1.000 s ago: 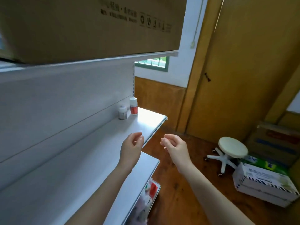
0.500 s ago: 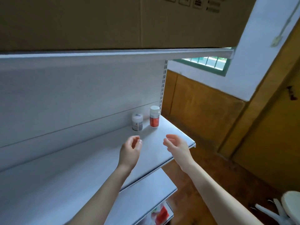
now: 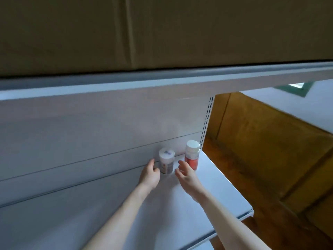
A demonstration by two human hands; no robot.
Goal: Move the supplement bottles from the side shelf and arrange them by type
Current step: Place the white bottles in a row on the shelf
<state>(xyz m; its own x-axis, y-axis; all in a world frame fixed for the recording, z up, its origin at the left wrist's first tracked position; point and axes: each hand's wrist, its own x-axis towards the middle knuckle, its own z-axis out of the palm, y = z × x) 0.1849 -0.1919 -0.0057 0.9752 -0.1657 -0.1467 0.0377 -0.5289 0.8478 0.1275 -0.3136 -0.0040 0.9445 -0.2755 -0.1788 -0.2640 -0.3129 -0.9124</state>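
Note:
Two supplement bottles stand at the back right of the white shelf (image 3: 212, 188), against its back panel. The short white bottle (image 3: 166, 161) has a grey-purple label. To its right stands the taller red-labelled bottle (image 3: 192, 154) with a white cap. My left hand (image 3: 150, 175) is just left of the white bottle, fingers spread and almost touching it. My right hand (image 3: 186, 175) reaches in between the two bottles, fingers apart, in front of the red-labelled bottle's lower part. Neither hand holds anything.
A large brown cardboard box (image 3: 162, 31) sits on the upper shelf (image 3: 162, 82) close overhead. The slotted shelf upright (image 3: 207, 120) marks the right end. Beyond it are a wood-panelled wall (image 3: 261, 141) and a green window frame (image 3: 295, 87).
Both hands have reached forward from the shelf's front to the two bottles at the back. The view has moved closer and tilted up toward the shelf.

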